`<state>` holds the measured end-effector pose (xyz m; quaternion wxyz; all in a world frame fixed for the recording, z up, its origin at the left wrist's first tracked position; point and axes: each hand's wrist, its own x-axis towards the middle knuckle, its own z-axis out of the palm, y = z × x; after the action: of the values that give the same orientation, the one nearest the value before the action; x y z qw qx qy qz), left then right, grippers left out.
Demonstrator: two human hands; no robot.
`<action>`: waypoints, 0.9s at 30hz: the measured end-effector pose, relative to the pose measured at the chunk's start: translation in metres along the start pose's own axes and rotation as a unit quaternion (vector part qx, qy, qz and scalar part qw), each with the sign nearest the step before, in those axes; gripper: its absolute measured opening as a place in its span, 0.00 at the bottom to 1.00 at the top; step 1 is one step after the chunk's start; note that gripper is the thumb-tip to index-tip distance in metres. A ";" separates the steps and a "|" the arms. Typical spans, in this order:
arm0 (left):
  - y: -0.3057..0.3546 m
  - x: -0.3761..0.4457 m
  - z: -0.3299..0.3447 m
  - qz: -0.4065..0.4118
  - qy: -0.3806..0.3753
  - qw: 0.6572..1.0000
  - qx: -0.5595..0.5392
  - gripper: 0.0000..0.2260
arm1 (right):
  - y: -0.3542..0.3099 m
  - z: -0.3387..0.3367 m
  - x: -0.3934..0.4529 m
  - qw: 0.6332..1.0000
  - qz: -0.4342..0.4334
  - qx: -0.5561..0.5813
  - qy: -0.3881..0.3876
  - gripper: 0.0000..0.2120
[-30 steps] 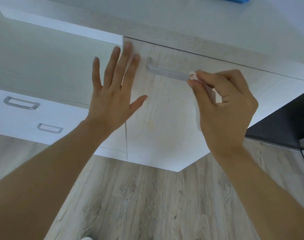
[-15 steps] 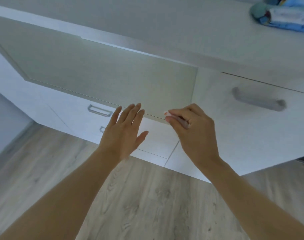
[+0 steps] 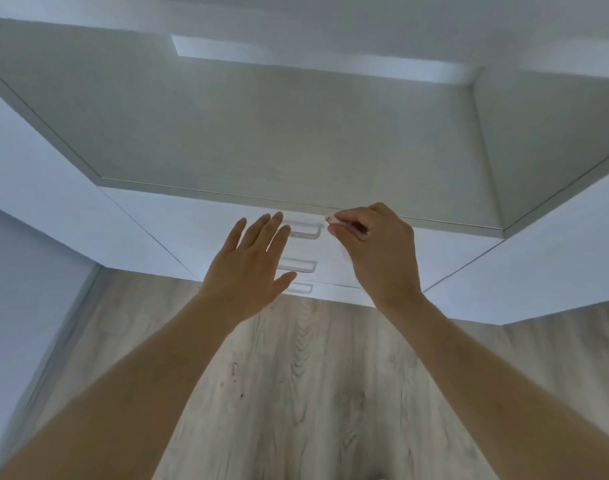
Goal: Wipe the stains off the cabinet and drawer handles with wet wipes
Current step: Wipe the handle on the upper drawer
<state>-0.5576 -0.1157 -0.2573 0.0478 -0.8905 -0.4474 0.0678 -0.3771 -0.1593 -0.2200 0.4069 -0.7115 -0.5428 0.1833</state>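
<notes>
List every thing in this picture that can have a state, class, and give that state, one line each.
left hand: open, fingers straight, holding nothing.
right hand: fingers curled, pinching the wet wipe.
wet wipe: bunched small at the fingertips.
top drawer handle: partly hidden; contact unclear.
drawers: all look closed.

We are shifting away from the long bar handle on the cabinet door, which is now out of view, and facing a stack of drawers (image 3: 331, 258). Our right hand (image 3: 376, 251), pinching the wet wipe (image 3: 332, 220), is arriving beside the top drawer handle (image 3: 305, 229), while our left hand (image 3: 251, 265) is hovering flat before the lower handles.
</notes>
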 end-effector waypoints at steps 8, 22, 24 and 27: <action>-0.025 0.028 0.041 0.010 0.003 1.000 0.005 0.33 | 0.033 0.038 0.013 0.998 0.068 0.003 -0.018 0.03; -0.070 0.087 0.133 0.070 0.298 0.950 0.065 0.42 | 0.074 0.111 0.030 0.973 -0.169 -0.067 0.142 0.02; -0.071 0.102 0.152 0.066 0.366 0.925 0.080 0.41 | 0.085 0.118 0.030 0.963 -0.199 -0.066 0.167 0.02; -0.071 0.122 0.172 0.059 0.469 0.877 0.089 0.40 | 0.098 0.124 0.029 0.954 -0.221 -0.055 0.193 0.03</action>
<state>-0.5694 0.0290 -0.4261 0.3270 -0.8346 -0.3112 -0.3157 -0.3932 -0.0936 -0.3653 0.4949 -0.6167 -0.6067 -0.0821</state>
